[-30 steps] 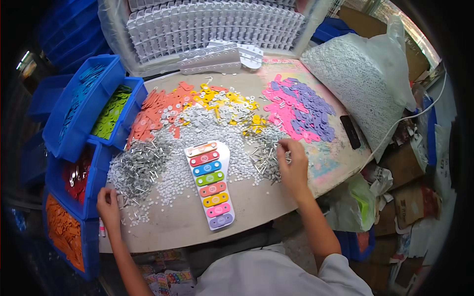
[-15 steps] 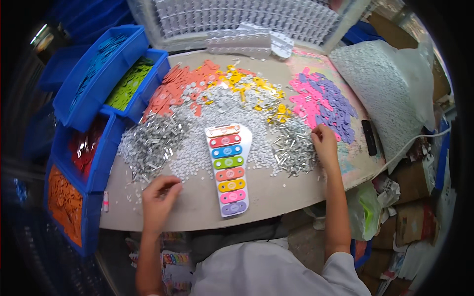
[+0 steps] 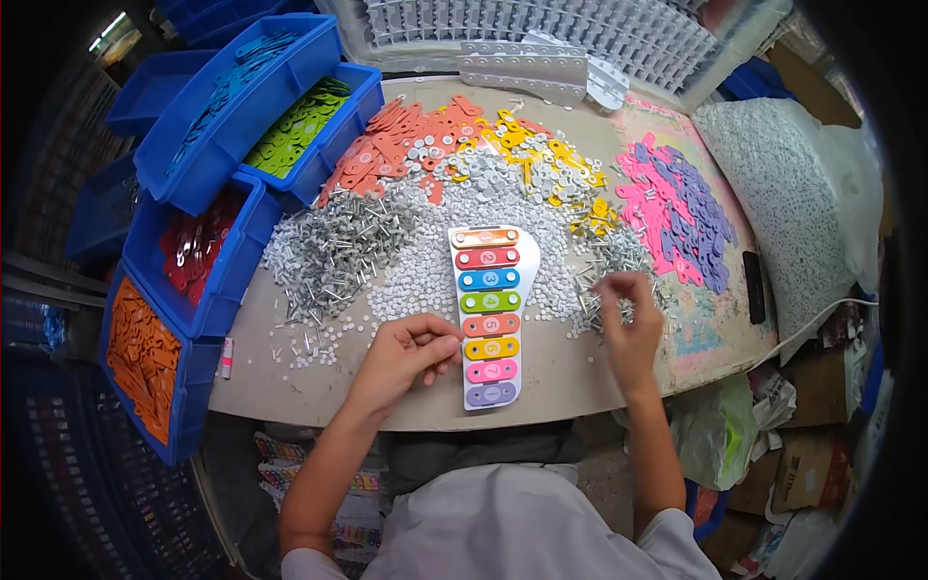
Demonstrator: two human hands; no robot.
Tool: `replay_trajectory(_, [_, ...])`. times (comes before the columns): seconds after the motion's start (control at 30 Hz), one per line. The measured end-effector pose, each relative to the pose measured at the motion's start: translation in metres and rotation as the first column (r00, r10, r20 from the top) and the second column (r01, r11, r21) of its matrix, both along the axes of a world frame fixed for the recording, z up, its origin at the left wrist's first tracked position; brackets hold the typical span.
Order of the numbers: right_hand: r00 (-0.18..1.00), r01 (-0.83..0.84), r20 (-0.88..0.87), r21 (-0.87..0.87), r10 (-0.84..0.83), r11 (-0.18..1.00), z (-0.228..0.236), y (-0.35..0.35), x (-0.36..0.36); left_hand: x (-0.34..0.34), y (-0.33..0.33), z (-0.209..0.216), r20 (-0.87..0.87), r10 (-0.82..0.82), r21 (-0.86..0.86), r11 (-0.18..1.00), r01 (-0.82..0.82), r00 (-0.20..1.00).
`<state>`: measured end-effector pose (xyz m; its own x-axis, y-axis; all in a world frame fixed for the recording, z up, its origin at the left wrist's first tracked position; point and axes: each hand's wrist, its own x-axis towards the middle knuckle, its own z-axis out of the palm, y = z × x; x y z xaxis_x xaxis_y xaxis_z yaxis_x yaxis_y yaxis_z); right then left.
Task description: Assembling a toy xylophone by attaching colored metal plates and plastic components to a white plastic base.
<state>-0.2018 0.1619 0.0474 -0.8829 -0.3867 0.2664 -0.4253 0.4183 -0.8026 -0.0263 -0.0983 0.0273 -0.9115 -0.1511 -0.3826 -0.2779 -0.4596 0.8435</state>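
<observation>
A toy xylophone [image 3: 525, 275] lies upright before me, a white base with a column of coloured bars. White round caps sit on the ends of the upper bars; the lower bars show small dark holes there. Close to its left edge is my left hand [image 3: 404, 356], fingers curled and pressed together; whatever they hold is hidden. My right hand [image 3: 633, 333] hovers at the right pile of small metal pins [image 3: 619, 253], thumb and fingers closed, their contents too small to make out. White round caps [image 3: 420, 275] spread behind the xylophone, and more metal pins [image 3: 338, 246] are heaped on the left.
Blue bins stand at the left, holding blue [image 3: 232, 92], green [image 3: 300, 126], red [image 3: 198, 242] and orange bars [image 3: 143, 348]. Loose coral [image 3: 401, 140], yellow [image 3: 541, 145], pink [image 3: 652, 208] and purple bars [image 3: 701, 222] ring the table's far side. A bulging white sack [image 3: 783, 184] leans at right.
My left hand has moved right, from the table's left part to the xylophone's edge. My right hand has drawn slightly nearer the xylophone. The view has shifted.
</observation>
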Motion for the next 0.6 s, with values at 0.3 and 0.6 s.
replay_trajectory(0.3, [0.974,-0.225,-0.035,0.001,0.225,0.974,-0.017,-0.051,0.039,-0.023,0.002,-0.011,0.011,-0.004,-0.038,0.999,0.004,1.0])
replay_trajectory(0.6, [0.875,-0.29,-0.355,0.16,0.329,0.944,-0.022,-0.056,0.039,-0.029,0.004,-0.008,0.01,-0.061,-0.188,0.98,0.062,0.998])
